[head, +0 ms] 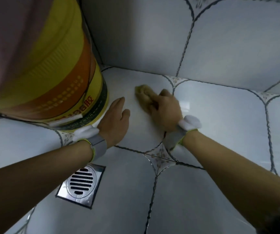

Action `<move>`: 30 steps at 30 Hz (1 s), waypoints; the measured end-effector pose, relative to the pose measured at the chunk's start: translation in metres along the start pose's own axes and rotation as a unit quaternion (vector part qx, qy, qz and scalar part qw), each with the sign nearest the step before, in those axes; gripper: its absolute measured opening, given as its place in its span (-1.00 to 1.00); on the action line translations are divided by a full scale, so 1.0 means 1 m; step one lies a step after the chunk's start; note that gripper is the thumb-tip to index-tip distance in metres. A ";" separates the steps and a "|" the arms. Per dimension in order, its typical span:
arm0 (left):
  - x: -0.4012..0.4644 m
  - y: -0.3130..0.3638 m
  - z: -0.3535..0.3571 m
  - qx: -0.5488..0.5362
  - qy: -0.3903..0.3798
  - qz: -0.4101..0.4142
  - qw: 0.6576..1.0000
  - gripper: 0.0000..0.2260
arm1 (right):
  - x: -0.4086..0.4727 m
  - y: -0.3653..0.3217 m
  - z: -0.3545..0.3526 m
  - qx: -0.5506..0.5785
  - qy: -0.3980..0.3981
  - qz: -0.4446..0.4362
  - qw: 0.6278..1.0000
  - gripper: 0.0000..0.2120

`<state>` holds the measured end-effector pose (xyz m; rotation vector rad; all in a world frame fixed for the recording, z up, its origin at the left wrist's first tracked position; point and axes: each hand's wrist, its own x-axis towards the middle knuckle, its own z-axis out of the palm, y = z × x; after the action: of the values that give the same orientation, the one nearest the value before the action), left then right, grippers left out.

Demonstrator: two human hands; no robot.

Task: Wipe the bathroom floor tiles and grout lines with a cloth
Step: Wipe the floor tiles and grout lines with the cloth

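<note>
Down on the white floor tiles [220, 125] near the wall corner, the right hand [165, 107] grips a blurry yellow cloth [142, 94] and presses it on a tile. Beside it, the left hand [115, 120] lies flat, fingers straight, next to a yellow bucket [54, 78]. Dark grout lines [154, 184] cross the floor by a shiny drain [81, 181].

Pale glossy wall tiles [152, 39] meet at a corner around twelve o'clock; a yellow-orange bucket [54, 78] stands at ten, a steel drain grate [81, 181] at seven.
</note>
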<state>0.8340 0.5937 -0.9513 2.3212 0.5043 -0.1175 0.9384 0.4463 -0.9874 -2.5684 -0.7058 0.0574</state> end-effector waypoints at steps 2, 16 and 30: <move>-0.003 -0.002 -0.004 -0.022 0.017 0.014 1.000 -0.56 | -0.042 -0.035 0.016 0.039 -0.096 -0.152 0.983 -0.73; -0.007 -0.011 -0.014 -0.033 0.037 0.028 0.998 -0.56 | 0.087 -0.041 0.035 -0.044 -0.034 -0.023 0.998 -0.67; -0.003 0.039 0.026 0.023 -0.022 0.094 0.995 -0.56 | 0.022 0.086 -0.074 -0.107 -0.086 -0.073 0.988 -0.76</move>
<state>0.8484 0.5499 -0.9437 2.3928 0.2622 -0.0922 1.0097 0.3602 -0.9590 -2.7293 -1.0129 0.1667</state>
